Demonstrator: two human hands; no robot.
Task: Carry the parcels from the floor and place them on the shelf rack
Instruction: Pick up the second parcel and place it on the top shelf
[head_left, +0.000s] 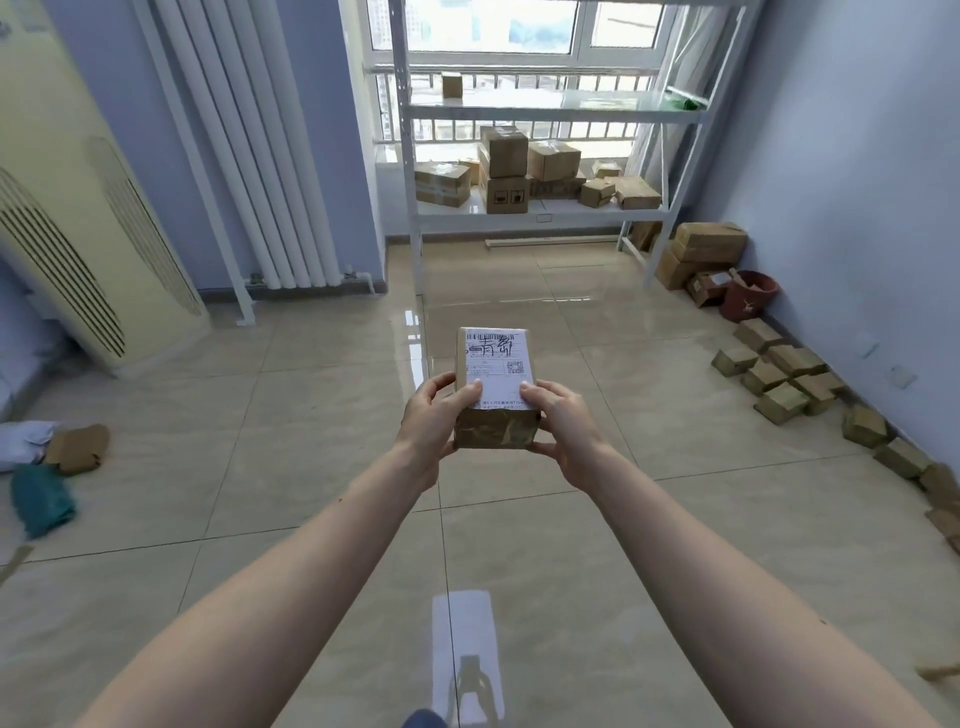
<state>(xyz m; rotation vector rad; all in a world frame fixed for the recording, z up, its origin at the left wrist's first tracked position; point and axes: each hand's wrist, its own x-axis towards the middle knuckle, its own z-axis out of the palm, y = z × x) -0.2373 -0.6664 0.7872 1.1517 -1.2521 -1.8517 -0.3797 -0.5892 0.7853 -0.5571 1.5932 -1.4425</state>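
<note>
A small brown parcel (493, 364) with a white shipping label on top is held out in front of me at chest height. My left hand (434, 423) grips its left side and my right hand (563, 431) grips its right side, thumbs on the label. Ahead stands the white shelf rack (540, 213) by the window. Its lower shelf carries several cardboard boxes (504, 156), and one small box (452, 84) sits on the shelf above. More small parcels (779, 374) lie on the floor along the right wall.
A tall cream air conditioner (78, 249) and a white radiator (249, 156) stand at the left. Soft packages (47, 467) lie on the floor at far left. Bigger boxes (706, 249) and a red bucket (748, 301) sit at the rack's right foot. Tiled floor stretches ahead.
</note>
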